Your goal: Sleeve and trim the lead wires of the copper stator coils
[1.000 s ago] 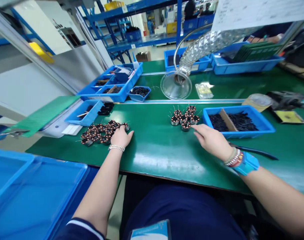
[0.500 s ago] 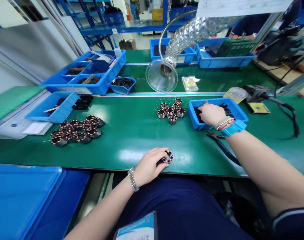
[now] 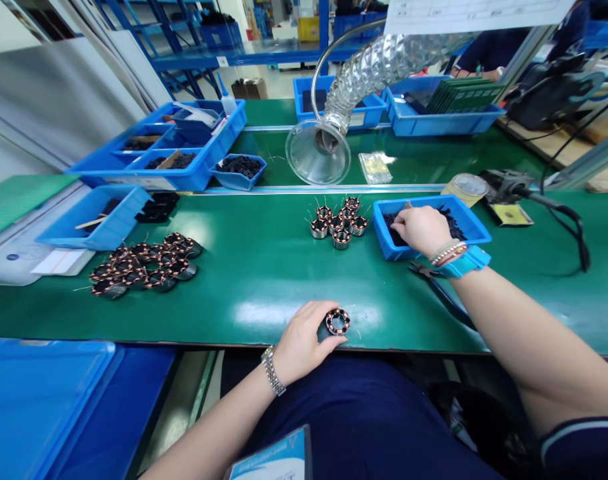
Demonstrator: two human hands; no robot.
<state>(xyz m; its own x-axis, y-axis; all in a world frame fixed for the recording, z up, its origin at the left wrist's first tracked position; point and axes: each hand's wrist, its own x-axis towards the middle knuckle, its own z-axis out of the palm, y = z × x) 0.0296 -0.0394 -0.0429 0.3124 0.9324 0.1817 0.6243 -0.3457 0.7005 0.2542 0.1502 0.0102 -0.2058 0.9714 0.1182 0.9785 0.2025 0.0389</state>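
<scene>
Copper-wound ring [image 3: 345, 323] sits in left hand [image 3: 304, 341], thumb and fingers curved round its side, hole facing up, near the green table [image 3: 224, 280]'s front edge. Right hand [image 3: 424, 229], fingertips bunched, dips into blue bin [image 3: 478, 238]; can't tell if it grips any black pieces [image 3: 454, 225]. Bin lies beyond and right of ring, long axis left-to-right.

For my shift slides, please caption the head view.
Left grip holding a copper-wound ring at a green bench, right grip in a blue bin of black pieces.
</scene>
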